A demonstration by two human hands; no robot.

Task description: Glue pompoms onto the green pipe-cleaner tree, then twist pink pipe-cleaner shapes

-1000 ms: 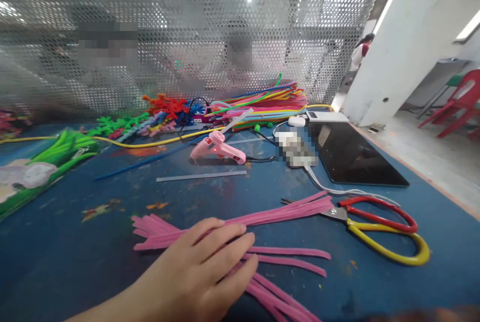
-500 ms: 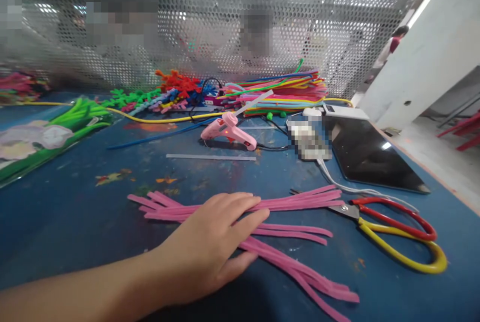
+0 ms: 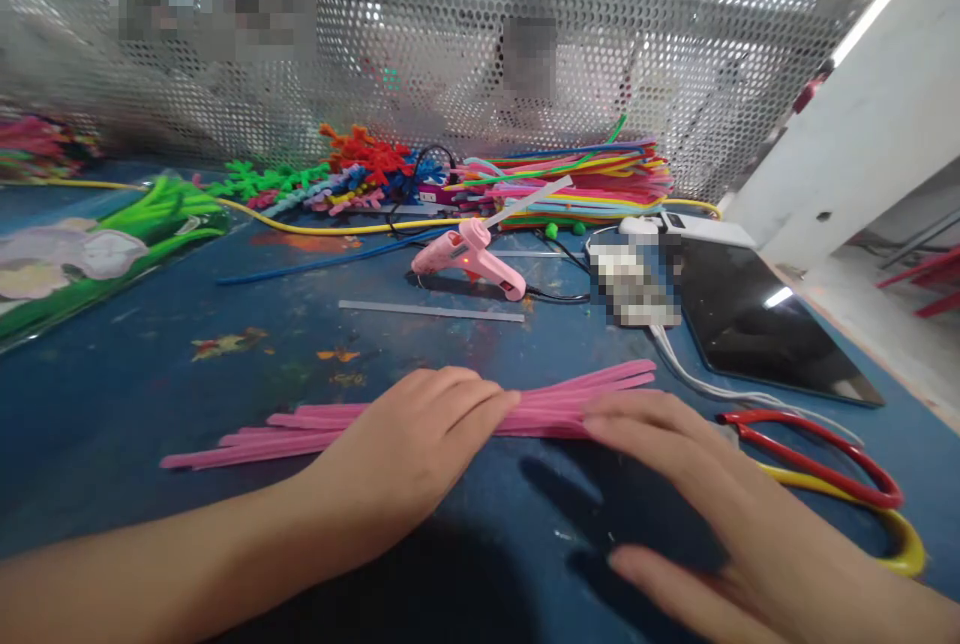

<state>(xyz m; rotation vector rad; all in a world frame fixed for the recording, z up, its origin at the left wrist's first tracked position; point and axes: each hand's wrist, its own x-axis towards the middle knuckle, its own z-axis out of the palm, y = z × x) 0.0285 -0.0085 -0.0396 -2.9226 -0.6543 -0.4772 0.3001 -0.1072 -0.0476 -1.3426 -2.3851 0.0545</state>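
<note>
Hands flat on a bundle of pink pipe cleaners (image 3: 420, 417) lying lengthwise across the near middle of the blue tabletop (image 3: 112, 394). Left hand (image 3: 409, 449) palm-down, fingers extended and resting on the bundle's centre; nothing pinched. Right hand (image 3: 697, 494) also spread flat, fingertips touching the bundle's right portion, thumb off to the near side. Neither hand has closed round anything.

Doing it well, my read: keep both palms low and press evenly so the stems stay parallel, square the ends together before lifting, and avoid snagging the scissors (image 3: 832, 469) just right of the right hand.

Toward the far edge: pink glue gun (image 3: 469, 259), clear glue stick (image 3: 431, 311), dark tablet (image 3: 765, 329) at the right edge, stack of mixed-colour pipe cleaners (image 3: 577, 179) against the mesh screen (image 3: 450, 24).

Writing: none legible; the item beside the tablet is blurred out.
</note>
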